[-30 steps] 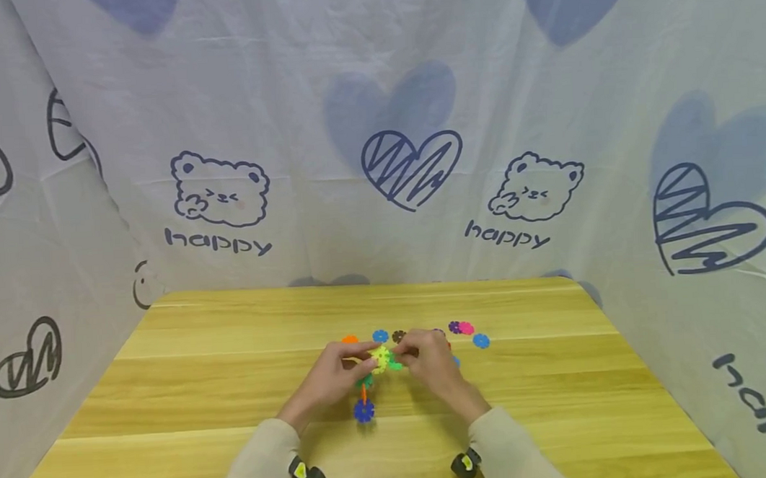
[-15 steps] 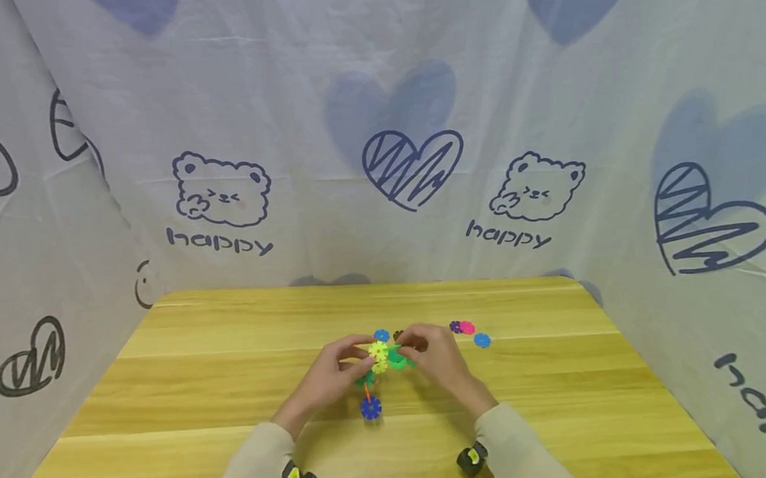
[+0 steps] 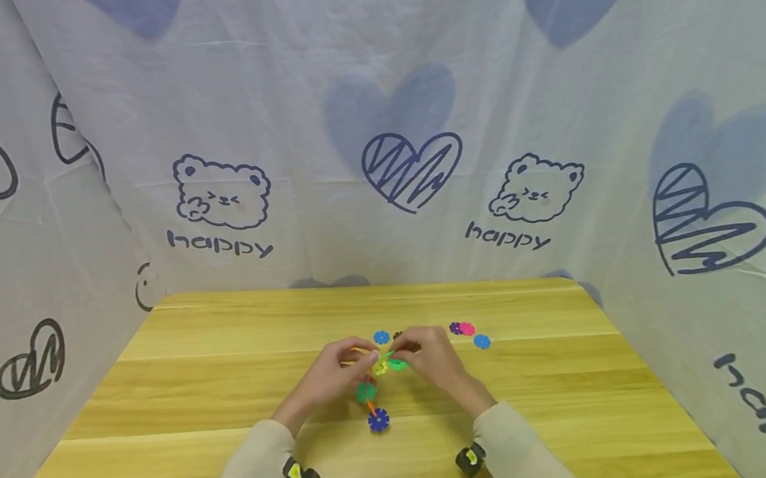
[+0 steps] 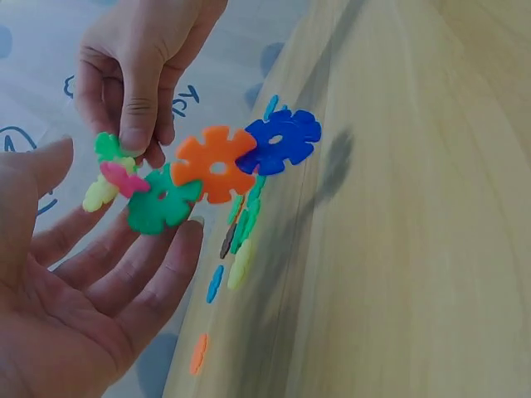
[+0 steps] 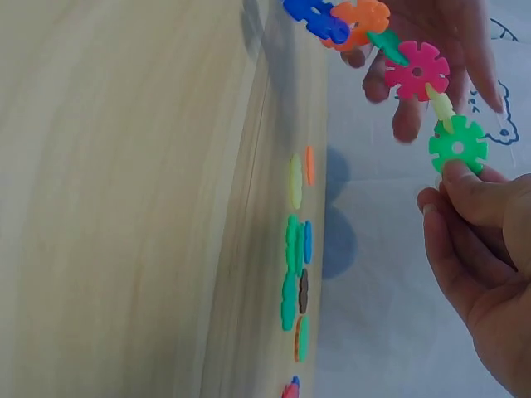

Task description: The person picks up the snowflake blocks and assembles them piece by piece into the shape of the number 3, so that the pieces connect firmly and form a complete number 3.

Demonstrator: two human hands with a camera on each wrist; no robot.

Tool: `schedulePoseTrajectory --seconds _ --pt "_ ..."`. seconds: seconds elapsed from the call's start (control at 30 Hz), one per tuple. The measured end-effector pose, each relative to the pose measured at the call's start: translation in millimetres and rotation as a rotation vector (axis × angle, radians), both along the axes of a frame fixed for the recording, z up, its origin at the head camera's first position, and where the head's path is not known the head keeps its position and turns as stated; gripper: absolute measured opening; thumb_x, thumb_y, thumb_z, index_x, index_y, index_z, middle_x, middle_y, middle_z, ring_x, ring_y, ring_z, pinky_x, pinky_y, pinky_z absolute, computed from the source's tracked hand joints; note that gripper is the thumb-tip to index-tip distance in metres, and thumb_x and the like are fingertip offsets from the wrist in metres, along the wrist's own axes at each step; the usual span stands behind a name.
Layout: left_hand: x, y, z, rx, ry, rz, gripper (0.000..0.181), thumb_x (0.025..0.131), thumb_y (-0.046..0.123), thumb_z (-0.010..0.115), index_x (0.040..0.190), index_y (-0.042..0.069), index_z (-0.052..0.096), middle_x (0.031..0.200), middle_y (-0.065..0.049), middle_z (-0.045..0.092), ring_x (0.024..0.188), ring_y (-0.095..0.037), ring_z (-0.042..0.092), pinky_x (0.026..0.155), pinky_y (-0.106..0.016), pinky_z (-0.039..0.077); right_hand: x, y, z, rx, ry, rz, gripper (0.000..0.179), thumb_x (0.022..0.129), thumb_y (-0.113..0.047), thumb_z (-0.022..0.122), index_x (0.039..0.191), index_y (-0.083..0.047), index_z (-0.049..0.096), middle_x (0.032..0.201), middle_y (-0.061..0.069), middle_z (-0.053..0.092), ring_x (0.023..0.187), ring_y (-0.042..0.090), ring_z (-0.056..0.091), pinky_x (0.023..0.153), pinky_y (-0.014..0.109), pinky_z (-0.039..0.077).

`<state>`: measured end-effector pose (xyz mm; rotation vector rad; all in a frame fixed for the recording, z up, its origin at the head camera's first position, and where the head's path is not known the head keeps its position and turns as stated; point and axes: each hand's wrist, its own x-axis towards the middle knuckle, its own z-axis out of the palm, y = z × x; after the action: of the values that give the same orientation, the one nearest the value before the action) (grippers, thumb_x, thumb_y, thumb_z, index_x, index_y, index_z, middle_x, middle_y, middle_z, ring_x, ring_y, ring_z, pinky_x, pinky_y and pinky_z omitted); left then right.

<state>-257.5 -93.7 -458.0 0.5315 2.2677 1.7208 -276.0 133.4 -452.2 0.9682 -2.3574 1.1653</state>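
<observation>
A chain of slotted snowflake discs hangs between the hands above the table. My right hand [image 3: 436, 357] pinches its light green end disc [image 5: 458, 148] between thumb and fingers. After that come a yellow disc [image 5: 441, 104], a pink disc [image 5: 417, 71], a dark green disc [image 4: 162, 201], an orange disc [image 4: 199, 166] and, at the free end, a blue disc [image 4: 282, 143]. Relaxed, spread fingers of my left hand [image 4: 99, 307] lie beside and behind the chain, the thumb standing apart from it. In the head view, my left fingertips overlap the yellow part.
On the wooden table [image 3: 527, 390], several loose discs lie beyond the hands: a blue one [image 3: 381, 337], a yellow one [image 3: 380, 368], a green one [image 3: 398, 365]. Farther right lie a joined purple and pink pair [image 3: 467, 329] and another blue one [image 3: 482, 341]. A printed cloth [image 3: 297, 92] hangs behind.
The chain has turned, its yellow disc no longer facing the head camera. Its blue end has swung slightly right and closer to me. My left fingers have let go of the yellow disc.
</observation>
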Motion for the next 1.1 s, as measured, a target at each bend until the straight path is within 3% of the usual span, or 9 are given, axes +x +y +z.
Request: schedulePoseTrajectory --seconds 0.23,0.33,0.53,0.67,0.73,0.9,1.1 --pt "-2.4 4.2 -0.8 0.052 -0.027 0.011 0.040 0.100 0.031 0.070 0.129 0.004 0.067 0.120 -0.025 0.073 0.093 -0.037 0.077 0.077 -0.032 0.063 0.6 -5 -0.6 0.012 -0.022 0.029 0.005 0.086 0.002 0.079 0.090 -0.001 0.079 0.088 0.013 0.079 0.075 0.022 0.076 0.070 0.019 0.060" --pt "-2.9 1.8 -2.7 0.043 0.005 0.048 0.039 0.099 0.030 0.071 0.129 0.005 0.068 0.123 -0.023 0.072 0.094 -0.038 0.076 0.073 -0.030 0.062 -1.4 -2 -1.2 0.013 -0.090 -0.029 0.007 0.088 0.000 0.078 0.095 -0.002 0.079 0.091 0.012 0.080 0.078 0.022 0.077 0.071 0.020 0.061" --pt "-3.7 -6.5 -5.2 -0.056 0.066 0.104 0.042 0.099 0.035 0.070 0.133 0.010 0.068 0.126 -0.013 0.073 0.100 -0.024 0.071 0.078 -0.030 0.056 -15.3 11 -8.9 0.096 -0.265 -0.191 0.007 0.092 -0.001 0.074 0.098 -0.003 0.078 0.097 0.011 0.079 0.083 0.020 0.074 0.074 0.026 0.061" --pt "-4.9 -9.4 -6.4 -0.070 0.060 0.102 0.043 0.100 0.034 0.069 0.135 0.008 0.067 0.126 -0.012 0.073 0.098 -0.021 0.068 0.078 -0.034 0.057 -24.1 18 -16.2 0.211 -0.369 -0.211 0.009 0.092 -0.003 0.074 0.101 -0.001 0.076 0.099 0.012 0.078 0.085 0.020 0.072 0.074 0.029 0.061" --pt "-5.4 -9.7 -7.3 -0.047 0.049 0.096 0.043 0.100 0.030 0.069 0.136 0.006 0.065 0.126 -0.017 0.072 0.094 -0.026 0.071 0.078 -0.037 0.060 -26.6 20 -19.1 0.262 -0.415 -0.214 0.013 0.091 -0.005 0.076 0.103 -0.002 0.076 0.100 0.012 0.077 0.087 0.020 0.071 0.077 0.031 0.061" --pt "-5.7 -9.6 -9.4 0.024 0.015 0.073 0.042 0.101 0.020 0.067 0.137 -0.001 0.062 0.129 -0.028 0.066 0.101 -0.041 0.071 0.081 -0.045 0.064 -29.8 23 -24.7 0.364 -0.427 -0.236 0.017 0.087 -0.010 0.082 0.101 -0.002 0.077 0.098 0.009 0.076 0.091 0.020 0.069 0.085 0.038 0.061" --pt "-5.2 -11.4 -12.9 0.059 -0.033 0.055 0.045 0.101 0.019 0.067 0.140 -0.003 0.058 0.131 -0.030 0.063 0.105 -0.042 0.071 0.084 -0.048 0.064 -29.9 25 -25.5 0.382 -0.420 -0.249 0.018 0.083 -0.009 0.085 0.098 -0.003 0.075 0.092 0.006 0.073 0.084 0.016 0.063 0.078 0.033 0.058"
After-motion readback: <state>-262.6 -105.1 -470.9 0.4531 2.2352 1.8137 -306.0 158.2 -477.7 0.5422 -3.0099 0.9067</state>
